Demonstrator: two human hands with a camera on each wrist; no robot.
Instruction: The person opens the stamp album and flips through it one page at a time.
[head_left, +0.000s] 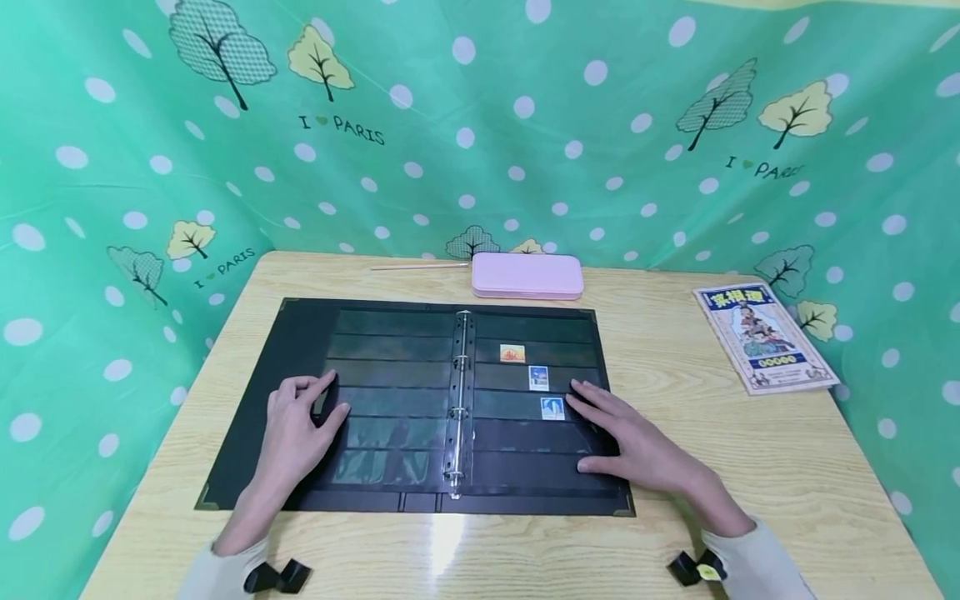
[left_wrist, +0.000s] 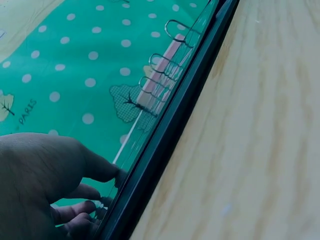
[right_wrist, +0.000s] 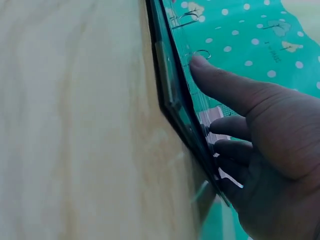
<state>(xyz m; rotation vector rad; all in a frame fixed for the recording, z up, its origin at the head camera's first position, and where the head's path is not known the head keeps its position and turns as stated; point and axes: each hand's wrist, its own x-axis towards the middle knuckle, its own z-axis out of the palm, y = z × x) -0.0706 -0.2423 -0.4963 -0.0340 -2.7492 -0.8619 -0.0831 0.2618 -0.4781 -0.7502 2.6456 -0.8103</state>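
A black stamp album [head_left: 255,392] with a metal ring binding [head_left: 458,408] lies spread out flat on the table. Dark pocket pages [head_left: 397,375] fill both sides. Three stamps sit in the right page: an orange one [head_left: 512,353], a blue and white one [head_left: 538,378] and a lighter blue one [head_left: 552,408]. My left hand [head_left: 296,429] rests at the outer edge of the left page, thumb and forefinger apart. On the right page's outer edge lies my right hand [head_left: 637,442], its fingers spread and fingertips close to the lighter blue stamp.
Behind the album stands a pink case [head_left: 527,276], with a thin stick [head_left: 420,267] to its left. A booklet [head_left: 765,337] with a colourful cover lies at the right of the wooden table [head_left: 660,325]. Green dotted cloth [head_left: 480,150] hangs around the back and sides.
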